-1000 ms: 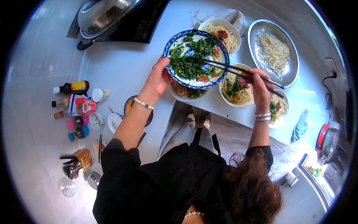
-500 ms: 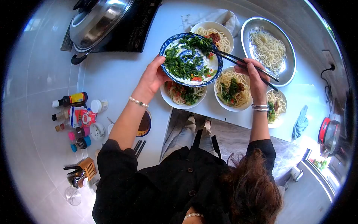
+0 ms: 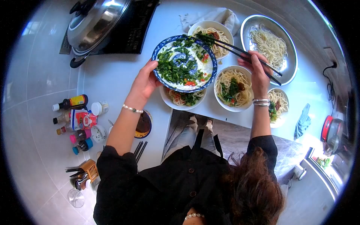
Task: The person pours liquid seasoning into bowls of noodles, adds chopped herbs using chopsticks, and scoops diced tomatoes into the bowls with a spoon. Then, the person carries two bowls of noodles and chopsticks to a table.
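Note:
My left hand grips the left rim of a blue-and-white bowl with chopped greens and red bits, held over the counter. In my right hand are black chopsticks, their tips pinching a clump of greens at the edge of the back noodle bowl. That bowl has noodles and brown sauce. Partly under the held bowl is another noodle bowl. To its right a noodle bowl and a smaller one hold noodles topped with greens and sauce.
A metal tray of plain noodles lies at the back right, a cloth behind the bowls. At the upper left a lidded pan sits on a black cooktop. Bottles, a sauce bowl and a chopstick holder are left.
The held bowl has shifted left and slightly down. The chopsticks have moved from inside it to the back noodle bowl, carrying greens.

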Demonstrator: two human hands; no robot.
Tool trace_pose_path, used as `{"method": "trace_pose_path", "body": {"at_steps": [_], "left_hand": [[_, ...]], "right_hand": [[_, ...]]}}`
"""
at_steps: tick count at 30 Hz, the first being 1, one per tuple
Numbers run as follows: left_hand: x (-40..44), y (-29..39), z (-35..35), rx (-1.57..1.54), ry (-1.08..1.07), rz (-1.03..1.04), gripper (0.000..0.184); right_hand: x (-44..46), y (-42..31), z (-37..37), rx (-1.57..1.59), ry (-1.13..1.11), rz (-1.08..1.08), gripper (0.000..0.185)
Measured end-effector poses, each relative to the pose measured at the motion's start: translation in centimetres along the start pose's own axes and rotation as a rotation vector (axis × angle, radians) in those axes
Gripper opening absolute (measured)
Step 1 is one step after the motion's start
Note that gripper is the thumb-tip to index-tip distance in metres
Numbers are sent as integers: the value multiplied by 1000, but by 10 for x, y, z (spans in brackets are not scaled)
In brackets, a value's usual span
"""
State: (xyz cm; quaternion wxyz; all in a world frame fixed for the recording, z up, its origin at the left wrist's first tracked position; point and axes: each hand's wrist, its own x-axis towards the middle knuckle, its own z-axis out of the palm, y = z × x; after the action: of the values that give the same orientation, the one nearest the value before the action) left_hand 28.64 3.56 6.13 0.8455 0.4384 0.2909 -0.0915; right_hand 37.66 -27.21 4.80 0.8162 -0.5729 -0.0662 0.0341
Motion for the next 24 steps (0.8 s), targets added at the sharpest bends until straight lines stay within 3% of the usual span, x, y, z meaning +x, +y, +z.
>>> {"method": "trace_pose_path", "body": {"at_steps": [5,17,21,24], "left_hand": [[-14,-1,-15,41,21,9,43],[-8,-8,-11,-8,9,2,43],[0,-13,-11,-43,-19,11,41],[5,-16,-9,-84,-73,9,41]], "right_hand": [[-2,-5,-5,-57,48,-18,22],[-8,-8,-5,-116,1,-27,21],[-12,-31,-2,-55,-33,-143,22],[-8,-37,3,38,-104,-95,22]]}}
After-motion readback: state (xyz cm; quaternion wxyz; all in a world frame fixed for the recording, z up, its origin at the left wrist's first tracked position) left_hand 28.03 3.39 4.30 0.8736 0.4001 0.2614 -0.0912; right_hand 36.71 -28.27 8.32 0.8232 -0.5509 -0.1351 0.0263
